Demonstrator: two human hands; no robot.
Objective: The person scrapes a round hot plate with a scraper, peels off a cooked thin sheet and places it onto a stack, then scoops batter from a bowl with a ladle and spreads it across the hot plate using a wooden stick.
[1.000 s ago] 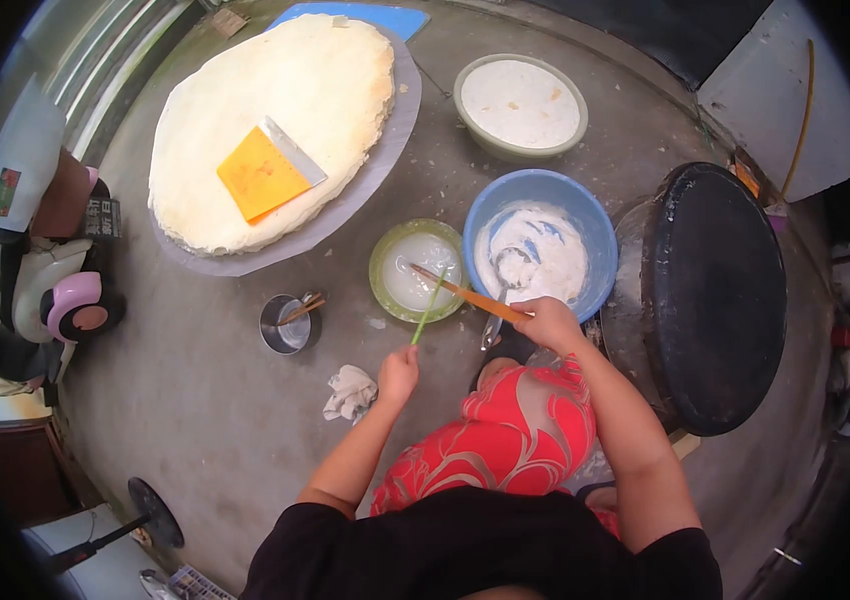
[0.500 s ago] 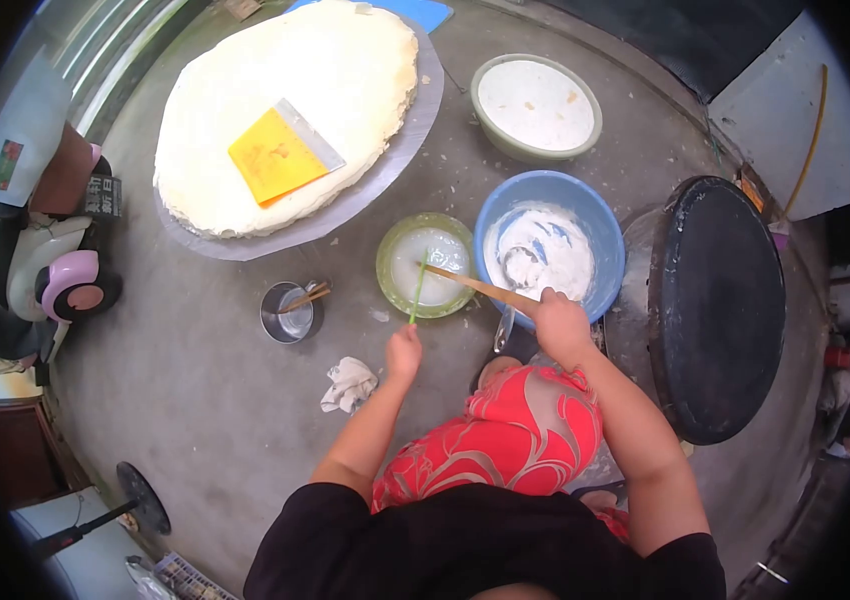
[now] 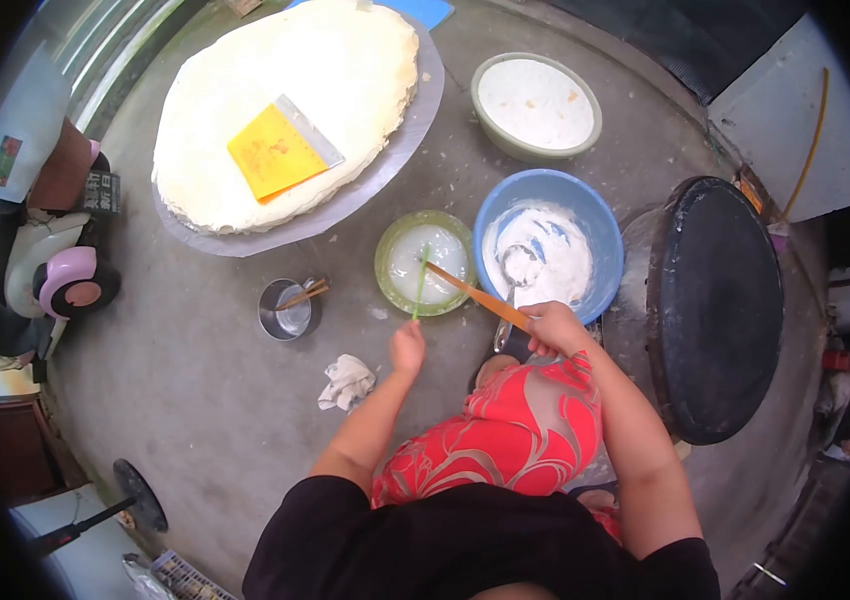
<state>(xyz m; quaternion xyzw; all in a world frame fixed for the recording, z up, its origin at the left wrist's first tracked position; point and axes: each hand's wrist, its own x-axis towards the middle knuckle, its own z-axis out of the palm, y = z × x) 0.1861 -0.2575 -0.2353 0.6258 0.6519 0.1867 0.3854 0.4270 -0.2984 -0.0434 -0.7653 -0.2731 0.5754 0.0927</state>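
My left hand [image 3: 408,347] is closed around the lower end of a thin green stick [image 3: 420,290], whose far end reaches over the milky liquid [image 3: 445,250] in a green bowl [image 3: 383,268]. Gripped in my right hand [image 3: 555,329] is a flat, tapering wooden spatula [image 3: 485,300]; its narrow tip meets or nearly meets the green stick above the bowl. Right beside the bowl stands a blue basin [image 3: 609,235] holding white powder [image 3: 570,255]. A metal ladle [image 3: 519,264] rests in that basin, its handle passing over the rim near my right hand.
A big pile of pale round sheets [image 3: 205,110] carries a yellow scraper [image 3: 275,155]. Farther back sits a basin of white powder [image 3: 535,105]. A round black griddle [image 3: 725,310] stands at right. Left are a metal pot [image 3: 290,308] with sticks and a crumpled cloth [image 3: 347,382].
My right hand has shifted slightly down and toward me, and the wooden spatula is turned so more of its flat side shows. My left hand stays nearly in place.
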